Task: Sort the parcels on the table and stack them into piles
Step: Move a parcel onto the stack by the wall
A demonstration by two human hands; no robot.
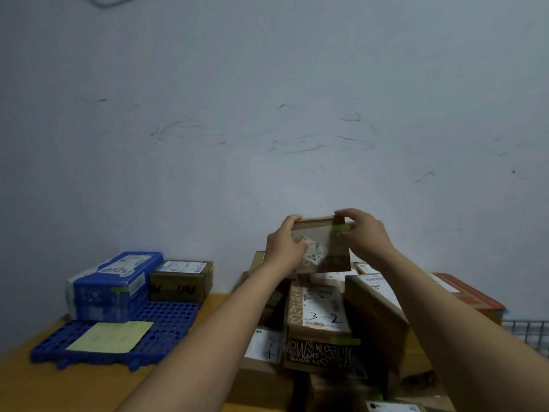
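Small brown cardboard parcel (322, 248) aloft above the jumbled heap of cardboard boxes (320, 310), right of centre. Clamped by left hand (283, 245) on its left edge, right hand (364, 233) pinching the top right corner. Possible trouble: loosening either grip, dropping it, toppling leaning boxes below.

Grips: two, left grip (286, 248) and right grip (364, 233). Between them: one small cardboard parcel (322, 248). Bench (44, 388): one. Blue perforated mat (166, 325): one. On mat: one blue parcel (113, 283), one brown box (181, 281), one yellow sheet (111, 336). Right heap: one red-topped parcel (472, 295); brown parcels (320, 313), at least six, exact count unclear. Wire grid (525, 334): one.
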